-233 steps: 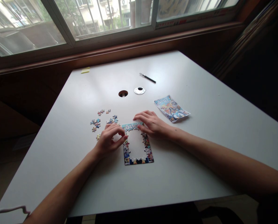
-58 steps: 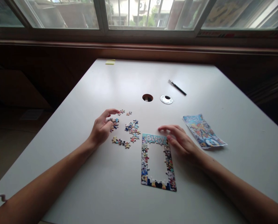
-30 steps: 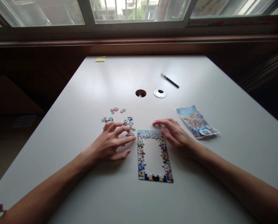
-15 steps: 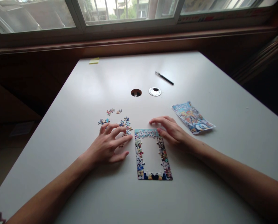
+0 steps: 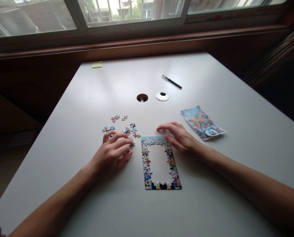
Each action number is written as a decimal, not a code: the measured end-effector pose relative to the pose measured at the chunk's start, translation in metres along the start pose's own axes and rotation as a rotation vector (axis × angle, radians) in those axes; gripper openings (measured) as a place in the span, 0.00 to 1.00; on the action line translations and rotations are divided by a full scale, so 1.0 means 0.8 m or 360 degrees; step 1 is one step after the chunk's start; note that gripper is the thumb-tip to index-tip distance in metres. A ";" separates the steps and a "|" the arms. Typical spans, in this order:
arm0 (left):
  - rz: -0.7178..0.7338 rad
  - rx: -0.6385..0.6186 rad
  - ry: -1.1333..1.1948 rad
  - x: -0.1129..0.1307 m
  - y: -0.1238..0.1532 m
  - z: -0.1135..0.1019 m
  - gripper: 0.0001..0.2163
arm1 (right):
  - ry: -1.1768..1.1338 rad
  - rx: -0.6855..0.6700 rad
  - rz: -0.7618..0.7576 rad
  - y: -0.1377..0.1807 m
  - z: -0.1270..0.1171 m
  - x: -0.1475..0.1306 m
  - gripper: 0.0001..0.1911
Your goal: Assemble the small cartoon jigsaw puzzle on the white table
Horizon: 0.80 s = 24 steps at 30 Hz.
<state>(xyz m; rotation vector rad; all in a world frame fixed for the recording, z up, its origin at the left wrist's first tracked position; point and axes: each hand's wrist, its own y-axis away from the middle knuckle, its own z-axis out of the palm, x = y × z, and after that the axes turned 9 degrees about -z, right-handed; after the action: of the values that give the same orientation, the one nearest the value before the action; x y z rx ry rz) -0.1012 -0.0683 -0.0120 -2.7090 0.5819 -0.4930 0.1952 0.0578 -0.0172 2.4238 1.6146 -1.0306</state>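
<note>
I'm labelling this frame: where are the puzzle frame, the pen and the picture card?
puzzle frame (image 5: 152, 140), head view, top title strip.
pen (image 5: 172, 81), head view, mid-barrel.
picture card (image 5: 201, 122), head view, centre.

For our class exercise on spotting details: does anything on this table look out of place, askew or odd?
One oddity: the round cover lies loose on the table beside the open hole it seems to belong to. The puzzle frame lies flat, loose pieces scattered by the left hand.
</note>
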 end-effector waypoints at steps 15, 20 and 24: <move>-0.0306 0.0061 -0.0026 0.002 0.000 -0.001 0.08 | 0.0014 0.0005 -0.0015 0.001 0.000 0.002 0.17; -0.0321 0.0022 -0.0006 0.004 0.000 -0.001 0.03 | 0.0009 0.0002 -0.0017 0.001 0.002 0.004 0.17; -0.0311 0.0009 0.0001 0.001 0.000 0.000 0.02 | 0.0023 0.0000 -0.0021 0.002 0.002 0.005 0.17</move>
<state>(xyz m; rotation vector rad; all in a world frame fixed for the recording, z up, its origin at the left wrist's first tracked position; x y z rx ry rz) -0.1002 -0.0684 -0.0120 -2.7741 0.3164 -0.5434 0.1964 0.0597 -0.0209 2.4296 1.6375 -1.0176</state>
